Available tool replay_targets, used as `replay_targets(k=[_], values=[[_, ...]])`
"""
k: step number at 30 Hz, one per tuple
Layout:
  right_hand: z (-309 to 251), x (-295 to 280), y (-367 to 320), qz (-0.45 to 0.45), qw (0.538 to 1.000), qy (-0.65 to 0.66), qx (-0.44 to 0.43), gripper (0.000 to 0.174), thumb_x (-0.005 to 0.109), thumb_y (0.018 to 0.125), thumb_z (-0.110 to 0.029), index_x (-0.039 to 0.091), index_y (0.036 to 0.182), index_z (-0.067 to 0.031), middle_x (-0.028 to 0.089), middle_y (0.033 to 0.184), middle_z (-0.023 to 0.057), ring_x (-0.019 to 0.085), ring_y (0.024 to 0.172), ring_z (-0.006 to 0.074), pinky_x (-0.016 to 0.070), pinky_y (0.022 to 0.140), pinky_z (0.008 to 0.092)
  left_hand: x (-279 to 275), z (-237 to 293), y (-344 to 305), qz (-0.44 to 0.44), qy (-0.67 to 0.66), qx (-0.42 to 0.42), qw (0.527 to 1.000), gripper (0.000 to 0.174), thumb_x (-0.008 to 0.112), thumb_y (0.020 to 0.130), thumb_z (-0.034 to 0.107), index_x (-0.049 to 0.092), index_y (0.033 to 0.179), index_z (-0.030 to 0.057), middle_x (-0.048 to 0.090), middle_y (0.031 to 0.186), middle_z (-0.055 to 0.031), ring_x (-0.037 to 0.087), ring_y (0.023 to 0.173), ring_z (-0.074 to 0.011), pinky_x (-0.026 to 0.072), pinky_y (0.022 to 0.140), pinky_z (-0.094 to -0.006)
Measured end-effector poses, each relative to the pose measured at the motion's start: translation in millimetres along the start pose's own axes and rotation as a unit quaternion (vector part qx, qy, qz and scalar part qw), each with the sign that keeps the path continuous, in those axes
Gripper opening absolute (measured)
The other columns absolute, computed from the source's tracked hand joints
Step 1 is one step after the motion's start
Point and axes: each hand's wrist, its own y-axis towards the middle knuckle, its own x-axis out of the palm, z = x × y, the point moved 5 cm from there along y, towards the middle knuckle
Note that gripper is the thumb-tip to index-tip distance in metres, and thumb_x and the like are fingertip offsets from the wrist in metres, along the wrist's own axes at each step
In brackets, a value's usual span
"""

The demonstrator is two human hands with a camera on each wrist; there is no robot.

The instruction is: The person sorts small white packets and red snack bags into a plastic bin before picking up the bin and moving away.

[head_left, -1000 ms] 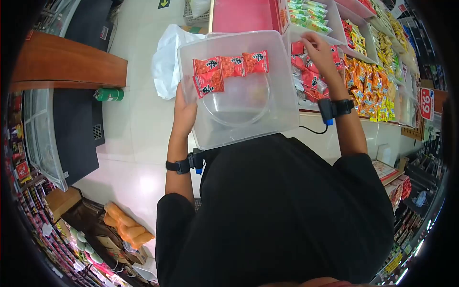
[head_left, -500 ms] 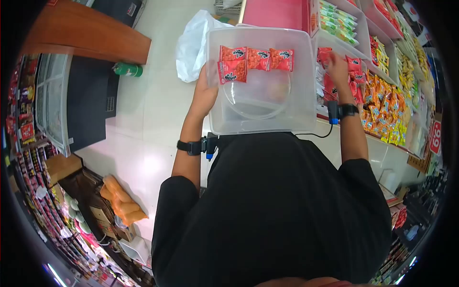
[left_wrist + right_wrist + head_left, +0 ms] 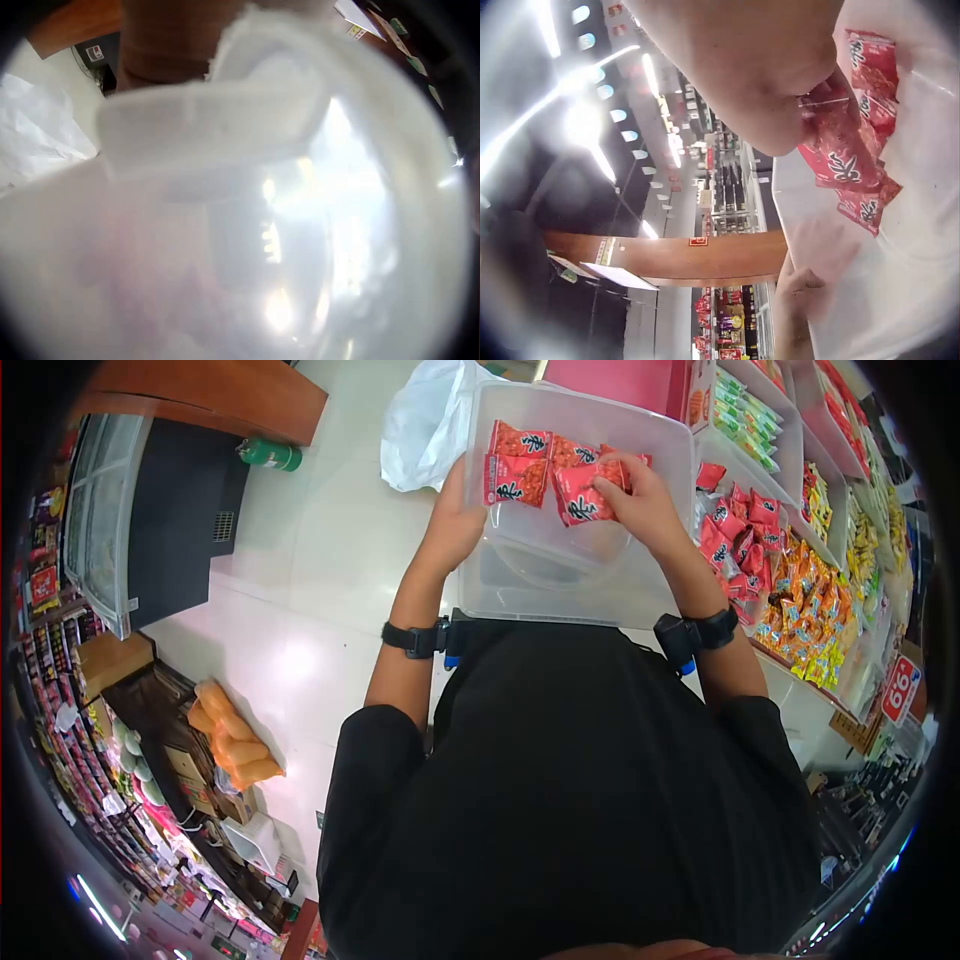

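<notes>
A translucent plastic bin [image 3: 520, 585] is held in front of the body. My left hand [image 3: 455, 525] grips its left wall, with the fingers partly seen through the plastic in the right wrist view. My right hand [image 3: 648, 510] reaches over the bin and pinches a red snack packet [image 3: 582, 495] between thumb and fingers. That packet overlaps other red packets [image 3: 518, 480] grouped at the bin's far side. From the right wrist, the held packet [image 3: 840, 154] hangs below the hand, close over the others. The left wrist view is filled by the bin's blurred rim [image 3: 202, 131].
Right of the bin, a display compartment holds loose red packets [image 3: 740, 535], beside orange packets [image 3: 805, 585] and green-and-white packets [image 3: 745, 420]. A white plastic bag [image 3: 425, 425] lies beyond the bin. A green cylinder [image 3: 270, 454] and a freezer case [image 3: 110, 510] stand left.
My right hand has moved left from the display compartment to over the bin, bringing a red packet. The left hand keeps its grip, and the bin sits farther right and higher in view.
</notes>
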Motion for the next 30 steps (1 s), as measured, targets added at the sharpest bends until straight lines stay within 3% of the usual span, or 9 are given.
replay_targets(k=[2,5,8,10,14,16,19,23,30], values=[[23,16,12,0.014,0.998,0.068,0.009,0.03,0.065,0.082,-0.017,0.059,0.107,-0.0021,0.065,0.093,0.0129,0.063,0.079,0.0171,0.0496,0.072,0.0306,2,10,0,0.001,-0.023,-0.007,1.0,0.077,0.034,0.07,-0.013,0.021,0.144,0.0023,0.027,0.148,-0.0153,0.027,0.138,-0.0265,0.0323,0.104,-0.0307],[32,13,11,0.074,0.997,-0.003,-0.018,0.026,0.064,0.082,-0.009,0.057,0.107,-0.0029,0.061,0.1,0.0105,0.061,0.089,0.0153,0.0503,0.076,0.0274,3,6,-2,-0.006,-0.047,-0.005,0.999,0.078,0.033,0.068,-0.014,0.02,0.143,-0.0006,0.026,0.148,-0.0179,0.025,0.138,-0.028,0.0275,0.109,-0.0343],[17,19,0,0.043,0.986,-0.129,-0.094,0.031,0.065,0.077,-0.005,0.057,0.107,-0.0035,0.06,0.097,0.0116,0.062,0.087,0.0236,0.0503,0.078,0.0319,1,-2,1,-0.012,-0.064,0.019,0.998,0.078,0.032,0.067,-0.014,0.02,0.143,-0.0021,0.026,0.147,-0.0198,0.024,0.139,-0.0285,0.0246,0.111,-0.036],[22,41,-5,-0.142,0.967,-0.186,-0.097,0.038,0.065,0.072,-0.002,0.056,0.109,-0.0052,0.056,0.1,0.0117,0.058,0.089,0.028,0.05,0.077,0.0357,1,-3,0,-0.021,-0.078,0.032,0.996,0.078,0.032,0.066,-0.014,0.02,0.143,-0.0024,0.026,0.147,-0.0203,0.024,0.139,-0.0286,0.023,0.112,-0.0364],[6,52,-11,-0.131,0.955,-0.209,-0.166,0.042,0.067,0.07,-0.003,0.056,0.11,-0.0061,0.052,0.104,0.0132,0.055,0.092,0.0296,0.0494,0.075,0.0382,2,2,1,-0.017,-0.054,0.013,0.998,0.078,0.033,0.067,-0.013,0.021,0.143,-0.0024,0.028,0.146,-0.0194,0.025,0.138,-0.0277,0.0232,0.112,-0.0356],[-5,50,-11,-0.053,0.918,-0.342,-0.191,0.047,0.07,0.067,-0.007,0.054,0.111,-0.0071,0.049,0.108,0.0149,0.053,0.097,0.0311,0.0494,0.076,0.0408,2,3,1,-0.02,-0.054,0.004,0.998,0.077,0.033,0.067,-0.013,0.021,0.142,-0.0024,0.029,0.146,-0.0191,0.026,0.138,-0.0273,0.0232,0.111,-0.0353],[1,56,-8,-0.117,0.916,-0.37,-0.098,0.053,0.073,0.064,-0.01,0.05,0.111,-0.006,0.05,0.105,0.0159,0.052,0.1,0.0337,0.0487,0.079,0.0423,2,5,1,-0.014,-0.02,0.005,1.0,0.078,0.034,0.066,-0.013,0.023,0.142,-0.0013,0.032,0.145,-0.018,0.031,0.135,-0.0256,0.0325,0.105,-0.0314],[2,59,-5,-0.141,0.908,-0.384,-0.092,0.054,0.073,0.062,-0.009,0.048,0.11,-0.0039,0.05,0.102,0.0164,0.052,0.101,0.0343,0.0484,0.081,0.0422,2,10,-2,0.006,-0.006,-0.008,1.0,0.078,0.034,0.065,-0.013,0.026,0.142,0.0012,0.036,0.142,-0.0155,0.038,0.131,-0.023,0.0409,0.09,-0.0254],[-7,53,22,-0.064,0.92,-0.308,-0.232,0.05,0.07,0.059,-0.004,0.049,0.104,-0.0017,0.051,0.102,0.0147,0.049,0.101,0.034,0.0446,0.086,0.0413,1,1,-2,0.02,-0.02,-0.012,1.0,0.079,0.034,0.065,-0.013,0.026,0.142,0.0022,0.037,0.142,-0.0146,0.038,0.131,-0.0231,0.0411,0.089,-0.0239]])
